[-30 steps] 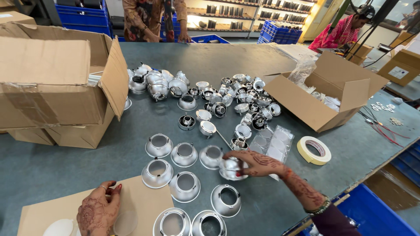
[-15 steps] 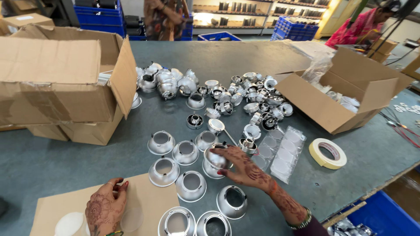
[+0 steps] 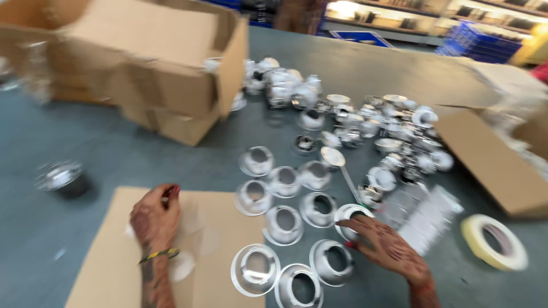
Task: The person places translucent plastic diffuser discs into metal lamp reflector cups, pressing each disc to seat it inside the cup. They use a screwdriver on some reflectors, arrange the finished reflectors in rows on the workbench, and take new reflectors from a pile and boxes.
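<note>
The picture is motion-blurred. My right hand (image 3: pixel 385 246) reaches in from the lower right, its fingertips on the rim of a silver cone-shaped cup (image 3: pixel 349 218). That cup sits at the right end of a cluster of several like cups (image 3: pixel 285 222) standing mouth-up in rows on the grey table (image 3: pixel 85 148). My left hand (image 3: pixel 155 219) lies with bent fingers on a flat cardboard sheet (image 3: pixel 222 239) to the left of the cups. A small white piece (image 3: pixel 129 231) peeks out beside it. Whether the left hand holds anything is not clear.
A big open cardboard box (image 3: pixel 142 74) stands at the back left, another box (image 3: pixel 491 165) at the right. A heap of shiny metal parts (image 3: pixel 354 120) lies between them. A tape roll (image 3: pixel 494 242), clear plastic bags (image 3: pixel 425 214) and one lone shiny part (image 3: pixel 60 175) are nearby.
My right hand has drawn a silver cup toward me, to the right end of the rows. My left hand has slid farther up the cardboard sheet. The view has swung left and closer.
</note>
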